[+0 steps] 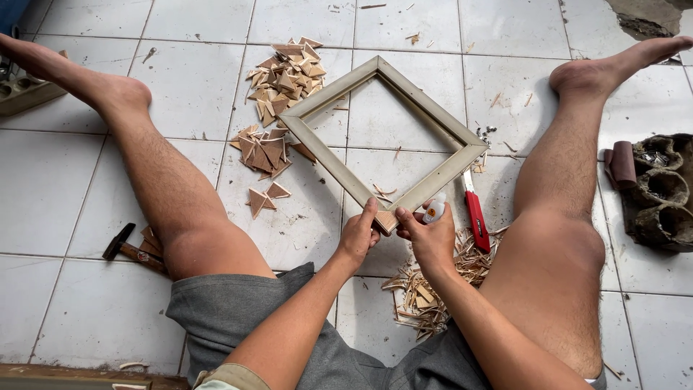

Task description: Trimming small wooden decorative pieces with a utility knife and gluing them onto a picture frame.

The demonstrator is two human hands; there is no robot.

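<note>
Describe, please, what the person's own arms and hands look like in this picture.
Both arms are bare from the elbows down: no sleeves over the forearms, no gloves, watch or rings visible on the left hand or right hand. An olive sleeve hem shows by the left elbow.

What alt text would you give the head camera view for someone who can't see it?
Seated on a white tiled floor, a person's left hand and right hand pinch the near corner of a square wooden frame; the right also holds a small glue bottle. Triangular wood pieces, a red knife and a hammer lie nearby.
</note>
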